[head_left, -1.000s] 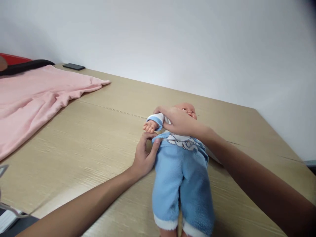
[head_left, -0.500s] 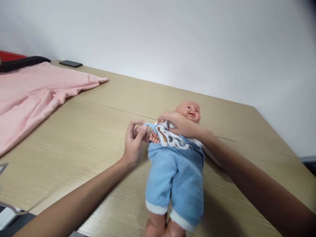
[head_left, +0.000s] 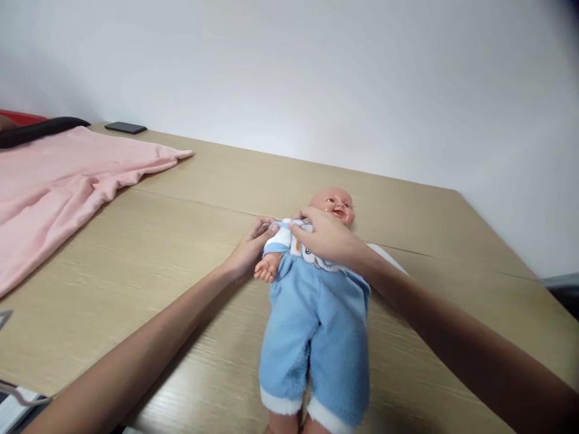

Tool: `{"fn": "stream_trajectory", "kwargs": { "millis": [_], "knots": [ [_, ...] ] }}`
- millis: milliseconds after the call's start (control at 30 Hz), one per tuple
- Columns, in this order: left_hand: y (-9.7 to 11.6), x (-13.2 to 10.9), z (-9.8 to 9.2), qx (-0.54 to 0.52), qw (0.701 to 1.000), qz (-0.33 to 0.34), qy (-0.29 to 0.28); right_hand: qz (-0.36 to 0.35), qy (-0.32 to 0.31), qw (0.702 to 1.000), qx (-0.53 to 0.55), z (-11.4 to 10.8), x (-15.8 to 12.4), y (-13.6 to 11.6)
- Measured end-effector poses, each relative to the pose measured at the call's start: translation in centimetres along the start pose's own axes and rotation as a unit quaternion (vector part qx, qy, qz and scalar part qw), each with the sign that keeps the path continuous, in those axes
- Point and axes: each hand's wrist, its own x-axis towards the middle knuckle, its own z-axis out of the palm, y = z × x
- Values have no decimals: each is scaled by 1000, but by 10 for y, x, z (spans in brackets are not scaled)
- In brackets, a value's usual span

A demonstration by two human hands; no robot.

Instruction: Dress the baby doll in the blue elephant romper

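Note:
A baby doll (head_left: 332,202) lies face up on the table, its legs towards me. It wears blue fleecy overalls (head_left: 316,313) with white cuffs and a white top whose sleeve (head_left: 277,241) has a blue edge. At the doll's shoulder on the left side, my left hand (head_left: 251,247) is closed, its thumb and fingers pinching a light-blue strap. My right hand (head_left: 328,235) lies across the chest, thumb and fingers closed on the same strap near the neck. It covers part of the animal patch on the bib. The doll's small hand (head_left: 268,268) sticks out below the sleeve.
A pink blanket (head_left: 67,181) spreads over the table (head_left: 203,193) on the left. Behind it are a black phone (head_left: 125,128) and a dark curved object (head_left: 49,129) beside something red. A white wall (head_left: 289,84) rises along the back edge.
My left hand has brought the strap up to the shoulder, from beside the doll's hand. The doll's arm and white sleeve now show outside the strap. My right hand remains at the chest.

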Motion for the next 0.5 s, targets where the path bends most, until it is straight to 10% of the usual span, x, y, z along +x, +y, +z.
{"fn": "stream_trajectory", "kwargs": {
  "millis": [500],
  "knots": [
    [-2,41,8,-3,983,-146,-112,1,-4,1000,-3,3,-2,16]
  ]
}}
